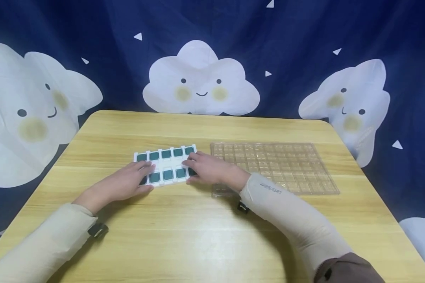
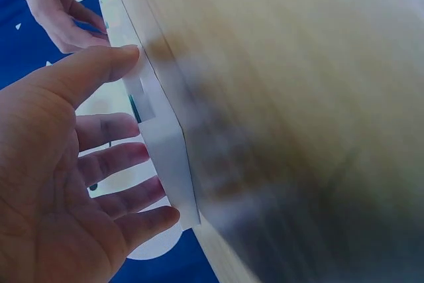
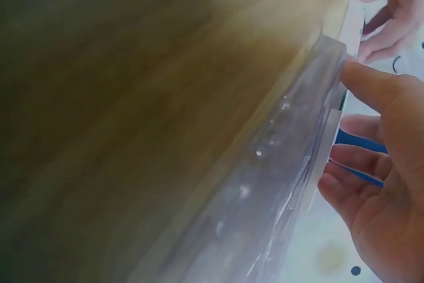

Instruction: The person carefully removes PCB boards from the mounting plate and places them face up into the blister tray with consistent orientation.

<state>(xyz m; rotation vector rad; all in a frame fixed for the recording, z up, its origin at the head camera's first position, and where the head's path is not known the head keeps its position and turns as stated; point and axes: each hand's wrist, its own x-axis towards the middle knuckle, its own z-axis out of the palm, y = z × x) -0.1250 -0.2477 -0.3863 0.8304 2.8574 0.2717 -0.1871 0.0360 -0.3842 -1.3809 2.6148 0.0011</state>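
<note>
A white tray (image 1: 167, 163) with two rows of dark green squares (image 1: 168, 175) lies slightly skewed on the table, left of the middle. My left hand (image 1: 125, 181) grips its left end, thumb along the near edge and fingers over the end. At the opposite end my right hand (image 1: 209, 168) holds the tray, its fingers reaching over the top and its thumb low at the near corner. Each hand covers some of the squares. The left wrist view shows the tray's white side (image 2: 169, 157) against the left fingertips.
A clear plastic tray (image 1: 269, 167) with many small compartments lies right of the white one, its left edge under my right wrist. The wooden table (image 1: 198, 243) has a dark blue curtain (image 1: 290, 35) with cloud faces behind it.
</note>
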